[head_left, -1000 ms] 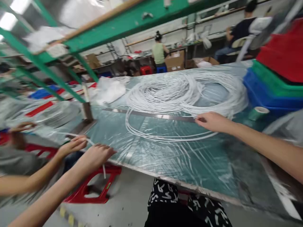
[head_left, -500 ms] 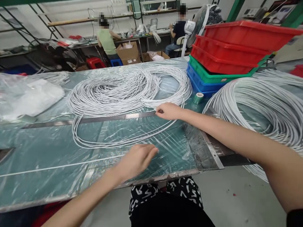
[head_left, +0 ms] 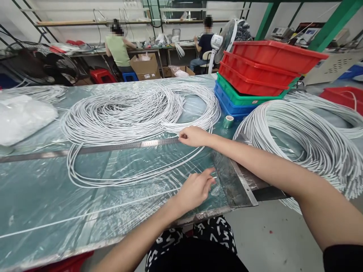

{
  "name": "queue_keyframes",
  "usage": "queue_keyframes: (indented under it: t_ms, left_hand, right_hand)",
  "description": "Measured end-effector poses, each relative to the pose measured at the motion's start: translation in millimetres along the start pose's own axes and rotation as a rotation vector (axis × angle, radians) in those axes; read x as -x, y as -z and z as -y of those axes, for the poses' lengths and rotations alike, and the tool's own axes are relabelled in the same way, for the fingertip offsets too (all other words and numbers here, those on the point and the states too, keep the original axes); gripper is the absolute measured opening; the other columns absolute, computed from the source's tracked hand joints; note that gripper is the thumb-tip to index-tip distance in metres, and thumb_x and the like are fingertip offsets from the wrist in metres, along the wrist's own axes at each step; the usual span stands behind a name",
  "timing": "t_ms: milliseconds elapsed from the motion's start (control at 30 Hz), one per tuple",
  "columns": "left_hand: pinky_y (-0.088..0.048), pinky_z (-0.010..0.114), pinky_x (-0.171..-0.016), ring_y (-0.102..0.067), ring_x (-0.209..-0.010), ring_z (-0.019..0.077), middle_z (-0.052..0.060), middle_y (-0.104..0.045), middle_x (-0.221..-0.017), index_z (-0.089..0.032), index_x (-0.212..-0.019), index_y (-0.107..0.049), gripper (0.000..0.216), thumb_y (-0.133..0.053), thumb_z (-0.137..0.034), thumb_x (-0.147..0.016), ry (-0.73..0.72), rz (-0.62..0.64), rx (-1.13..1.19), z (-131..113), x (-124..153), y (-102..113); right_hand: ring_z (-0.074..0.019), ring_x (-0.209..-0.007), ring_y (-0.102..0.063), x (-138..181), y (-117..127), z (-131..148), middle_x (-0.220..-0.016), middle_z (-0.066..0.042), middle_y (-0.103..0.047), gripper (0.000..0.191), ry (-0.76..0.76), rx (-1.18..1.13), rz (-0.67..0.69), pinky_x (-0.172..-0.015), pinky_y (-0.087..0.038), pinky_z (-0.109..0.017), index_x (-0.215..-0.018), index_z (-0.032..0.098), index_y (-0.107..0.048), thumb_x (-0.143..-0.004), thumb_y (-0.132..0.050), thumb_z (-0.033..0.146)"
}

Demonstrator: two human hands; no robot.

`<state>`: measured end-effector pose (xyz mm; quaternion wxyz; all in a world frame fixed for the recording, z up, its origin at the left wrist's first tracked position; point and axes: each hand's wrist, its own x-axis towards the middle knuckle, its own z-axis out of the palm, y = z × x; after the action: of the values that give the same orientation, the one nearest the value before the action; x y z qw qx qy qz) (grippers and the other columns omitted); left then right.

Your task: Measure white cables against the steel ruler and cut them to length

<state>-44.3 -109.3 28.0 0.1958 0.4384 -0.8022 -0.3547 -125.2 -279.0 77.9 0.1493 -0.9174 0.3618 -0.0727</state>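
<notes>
Two hands work beside the steel ruler (head_left: 119, 145). Right hand (head_left: 193, 136) stays pinched on a white cable (head_left: 195, 151) at the ruler's right end; left hand (head_left: 195, 190) has slid rightward below the ruler, fingertips now nipping the cable's end, drawing it straight.

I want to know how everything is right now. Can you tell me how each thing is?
left hand: pinching a white wire end
right hand: pressing the ruler end
ruler: flat on the table
wire coils: loose, lying flat
crates: stacked
fan: upright
</notes>
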Motion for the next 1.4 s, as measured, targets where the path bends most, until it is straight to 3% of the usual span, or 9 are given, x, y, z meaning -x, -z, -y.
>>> queue_keyframes:
  t_ms: [67,133,267,333,500,767,1200,1400]
  left_hand:
    - [-0.042,0.025,-0.062,-0.063,-0.067,0.018,0.007,-0.068,-0.081,-0.013,-0.11,-0.062,0.029,-0.036,-0.022,-0.101,0.035,0.051,-0.179,0.2,-2.9,1.7]
    - [-0.038,0.025,-0.059,-0.062,-0.065,0.0185,0.007,-0.066,-0.077,-0.014,-0.091,-0.064,0.031,-0.035,-0.022,-0.102,0.054,0.086,-0.337,-2.4,-5.3,2.3]
    - [-0.039,0.025,-0.06,-0.06,-0.067,0.0178,0.006,-0.064,-0.079,-0.015,-0.086,-0.061,0.037,-0.031,-0.028,-0.103,-0.001,0.01,-0.401,-13.1,-8.9,-3.9]
    - [-0.041,0.026,-0.062,-0.059,-0.068,0.017,0.006,-0.063,-0.08,-0.015,-0.083,-0.059,0.033,-0.033,-0.022,-0.101,-0.051,-0.023,-0.373,-19.1,-10.8,-9.4]
    - [-0.041,0.028,-0.062,-0.059,-0.071,0.0182,0.007,-0.064,-0.084,-0.015,-0.087,-0.058,0.021,-0.039,-0.009,-0.091,-0.097,0.004,-0.336,-25.5,-16.6,-24.2]
    - [-0.029,0.027,-0.052,-0.055,-0.057,0.0165,0.004,-0.06,-0.071,-0.016,-0.082,-0.055,0.026,-0.034,-0.018,-0.099,-0.021,-0.027,-0.348,-19.6,-16.9,-36.8]
    - [-0.04,0.029,-0.057,-0.064,-0.069,0.0226,0.007,-0.065,-0.077,-0.016,-0.091,-0.057,0.014,-0.043,-0.013,-0.088,-0.021,0.057,-0.496,-22.8,-17.3,-32.5]
    - [-0.042,0.032,-0.055,-0.065,-0.074,0.026,0.01,-0.068,-0.083,-0.018,-0.094,-0.06,0.017,-0.059,-0.024,-0.078,0.009,0.125,-0.47,-12.2,-17.5,-43.2]
  right_hand:
    - [-0.0142,-0.071,-0.057,0.3,-0.6,0.5,-0.085,-0.003,-0.07,0.02,0.0,0.004,-0.006,-0.06,-0.03,-0.025,-0.084,0.018,-0.07,-0.09,-0.054,0.027]
    - [-0.0144,-0.071,-0.057,0.4,-0.7,0.8,-0.085,-0.003,-0.07,0.02,0.0,0.01,-0.016,-0.06,-0.029,-0.025,-0.084,0.018,-0.07,-0.09,-0.054,0.028]
    - [-0.0146,-0.071,-0.058,0.1,0.1,1.0,-0.085,-0.003,-0.07,0.021,0.0,0.022,-0.017,-0.06,-0.029,-0.025,-0.085,0.018,-0.071,-0.09,-0.053,0.028]
    - [-0.0147,-0.072,-0.058,-0.3,0.1,0.5,-0.086,-0.004,-0.07,0.021,-0.001,0.026,-0.012,-0.06,-0.029,-0.025,-0.086,0.018,-0.071,-0.09,-0.053,0.028]
    - [-0.0149,-0.072,-0.058,-1.4,-2.0,-2.2,-0.085,-0.004,-0.07,0.021,0.014,0.025,-0.018,-0.06,-0.029,-0.025,-0.084,0.018,-0.07,-0.09,-0.052,0.028]
    - [-0.0154,-0.073,-0.057,-1.2,0.0,0.3,-0.086,-0.003,-0.07,0.021,0.01,0.033,0.003,-0.06,-0.029,-0.026,-0.086,0.018,-0.07,-0.091,-0.051,0.026]
    - [-0.016,-0.073,-0.061,-4.9,-5.4,4.9,-0.083,-0.003,-0.071,0.02,0.009,-0.022,0.03,-0.058,-0.031,-0.025,-0.087,0.02,-0.072,-0.089,-0.054,0.028]
    - [-0.017,-0.077,-0.064,-2.9,-8.5,17.1,-0.086,-0.003,-0.072,0.019,0.012,-0.103,0.062,-0.061,-0.035,-0.025,-0.086,0.02,-0.072,-0.088,-0.054,0.025]
